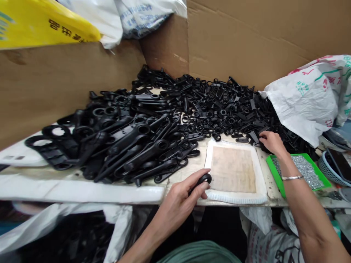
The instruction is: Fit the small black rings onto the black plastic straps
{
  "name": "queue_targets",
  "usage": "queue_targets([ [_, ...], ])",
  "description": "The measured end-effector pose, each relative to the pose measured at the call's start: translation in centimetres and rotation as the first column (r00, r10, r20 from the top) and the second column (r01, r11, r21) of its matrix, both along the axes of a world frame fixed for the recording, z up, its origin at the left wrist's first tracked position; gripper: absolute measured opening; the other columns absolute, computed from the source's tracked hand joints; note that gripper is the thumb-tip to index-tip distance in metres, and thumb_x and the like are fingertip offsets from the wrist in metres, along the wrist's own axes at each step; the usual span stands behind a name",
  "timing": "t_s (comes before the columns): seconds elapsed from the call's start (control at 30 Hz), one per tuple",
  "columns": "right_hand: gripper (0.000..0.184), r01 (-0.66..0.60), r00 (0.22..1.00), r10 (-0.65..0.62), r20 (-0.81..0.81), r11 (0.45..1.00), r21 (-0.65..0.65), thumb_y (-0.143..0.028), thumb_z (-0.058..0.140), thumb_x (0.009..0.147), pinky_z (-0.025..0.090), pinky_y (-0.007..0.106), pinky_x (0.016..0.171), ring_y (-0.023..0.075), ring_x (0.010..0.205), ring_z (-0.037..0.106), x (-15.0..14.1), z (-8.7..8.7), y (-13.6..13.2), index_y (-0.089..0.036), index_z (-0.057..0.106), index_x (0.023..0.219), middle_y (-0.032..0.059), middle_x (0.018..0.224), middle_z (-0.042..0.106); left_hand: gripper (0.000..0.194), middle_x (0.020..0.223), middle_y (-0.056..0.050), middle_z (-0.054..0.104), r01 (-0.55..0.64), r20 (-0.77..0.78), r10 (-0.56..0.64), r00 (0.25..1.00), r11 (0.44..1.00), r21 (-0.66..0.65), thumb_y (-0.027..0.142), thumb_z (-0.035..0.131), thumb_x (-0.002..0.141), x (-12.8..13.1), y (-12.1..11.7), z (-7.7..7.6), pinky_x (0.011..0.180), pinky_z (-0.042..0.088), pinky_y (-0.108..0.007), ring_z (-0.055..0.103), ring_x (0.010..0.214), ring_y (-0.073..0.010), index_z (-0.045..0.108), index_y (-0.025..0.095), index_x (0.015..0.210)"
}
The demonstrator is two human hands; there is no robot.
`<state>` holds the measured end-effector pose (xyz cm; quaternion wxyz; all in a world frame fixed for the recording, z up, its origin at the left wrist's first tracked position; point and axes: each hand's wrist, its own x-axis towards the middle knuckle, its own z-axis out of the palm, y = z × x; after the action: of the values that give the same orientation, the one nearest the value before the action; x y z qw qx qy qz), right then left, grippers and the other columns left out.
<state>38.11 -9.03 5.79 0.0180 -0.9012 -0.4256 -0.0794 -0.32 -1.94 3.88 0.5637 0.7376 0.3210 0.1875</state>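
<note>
My left hand [184, 193] is closed round a black plastic part [205, 178] whose ringed end sticks out between thumb and fingers, just at the left edge of a white-bordered mat [233, 170]. At the edge of a pile of small black plastic parts [225, 106], my right hand [271, 141] has its fingers curled together among the pieces; what they pinch is hidden. Long black plastic handles with ringed ends [137, 142] are heaped on the left of the table. Beneath my right forearm stands a green tray [280, 182] of small shiny metal pieces [307, 170].
Cardboard walls [255, 40] enclose the back and left. A white printed sack [304, 98] lies over the pile's right side. A blue basket [330, 170] holding a dark flat object [340, 164] is at far right. Below the table's left edge hangs an open sack [120, 226] of black parts.
</note>
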Motion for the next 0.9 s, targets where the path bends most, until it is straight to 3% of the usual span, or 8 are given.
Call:
queue_targets([
  [0.13, 0.034, 0.038, 0.998, -0.043, 0.048, 0.995, 0.096, -0.020, 0.049, 0.090, 0.054, 0.033, 0.081, 0.0222, 0.085, 0.068, 2.3, 2.0, -0.8, -0.018, 0.072, 0.116, 0.0076, 0.092, 0.073, 0.053, 0.065, -0.001, 0.070, 0.009, -0.002, -0.009, 1.000, 1.000, -0.020, 0.047, 0.050, 0.089, 0.4, -0.1, -0.2, 0.057, 0.047, -0.024, 0.057, 0.056, -0.0139, 0.062, 0.014, 0.129],
  [0.27, 0.038, 0.049, 0.989, -0.068, 0.131, 0.989, 0.142, -0.028, 0.045, 0.095, 0.051, 0.042, 0.087, 0.0294, 0.099, 0.065, 3.4, 3.6, 0.5, -0.019, 0.070, 0.122, 0.0153, 0.109, 0.066, 0.054, 0.066, -0.001, 0.070, -0.003, -0.009, 0.002, 1.000, 0.999, -0.042, 0.048, 0.049, 0.089, 0.8, 0.0, -0.7, 0.058, 0.048, -0.025, 0.059, 0.059, -0.0146, 0.061, 0.014, 0.130],
  [0.43, 0.033, 0.080, 0.980, -0.095, 0.175, 0.993, 0.090, -0.023, 0.046, 0.095, 0.048, 0.047, 0.086, 0.0341, 0.103, 0.061, 2.6, 3.5, 4.0, -0.016, 0.072, 0.114, 0.0215, 0.109, 0.062, 0.056, 0.066, -0.002, 0.071, -0.006, -0.014, 0.005, 1.000, 0.997, -0.076, 0.054, 0.051, 0.088, 1.1, -0.1, -1.8, 0.061, 0.052, -0.026, 0.064, 0.063, -0.0169, 0.064, 0.015, 0.126],
  [0.6, 0.032, 0.134, 0.975, -0.140, 0.174, 0.990, 0.046, -0.016, 0.045, 0.096, 0.045, 0.045, 0.088, 0.0359, 0.106, 0.060, 2.0, 2.9, 6.1, -0.009, 0.071, 0.113, 0.0266, 0.112, 0.060, 0.056, 0.067, -0.002, 0.072, -0.124, 0.011, 0.126, 0.992, 0.987, -0.103, 0.060, 0.060, 0.084, 0.9, 0.2, -3.9, 0.066, 0.056, -0.024, 0.073, 0.076, -0.0206, 0.067, 0.020, 0.122],
  [0.73, 0.029, 0.148, 0.978, -0.148, 0.144, 0.989, 0.012, -0.019, 0.047, 0.098, 0.045, 0.043, 0.088, 0.0343, 0.107, 0.061, 2.4, 3.3, 6.0, -0.012, 0.071, 0.112, 0.0235, 0.116, 0.060, 0.057, 0.067, -0.002, 0.073, -0.064, 0.008, 0.064, 0.998, 0.998, -0.021, 0.062, 0.061, 0.083, 0.8, 1.1, -4.9, 0.056, 0.056, -0.024, 0.069, 0.062, -0.0184, 0.068, 0.020, 0.121],
  [0.9, 0.027, 0.106, 0.990, -0.106, 0.092, 0.994, 0.004, -0.033, 0.050, 0.101, 0.047, 0.037, 0.085, 0.0292, 0.108, 0.061, 2.9, 4.3, 4.1, -0.027, 0.066, 0.121, 0.0110, 0.119, 0.064, 0.055, 0.077, -0.003, 0.076, -0.086, -0.051, 0.084, 0.995, 0.995, -0.042, 0.062, 0.060, 0.083, 0.5, 0.1, -4.1, 0.061, 0.057, -0.023, 0.070, 0.067, -0.0181, 0.066, 0.023, 0.122],
])
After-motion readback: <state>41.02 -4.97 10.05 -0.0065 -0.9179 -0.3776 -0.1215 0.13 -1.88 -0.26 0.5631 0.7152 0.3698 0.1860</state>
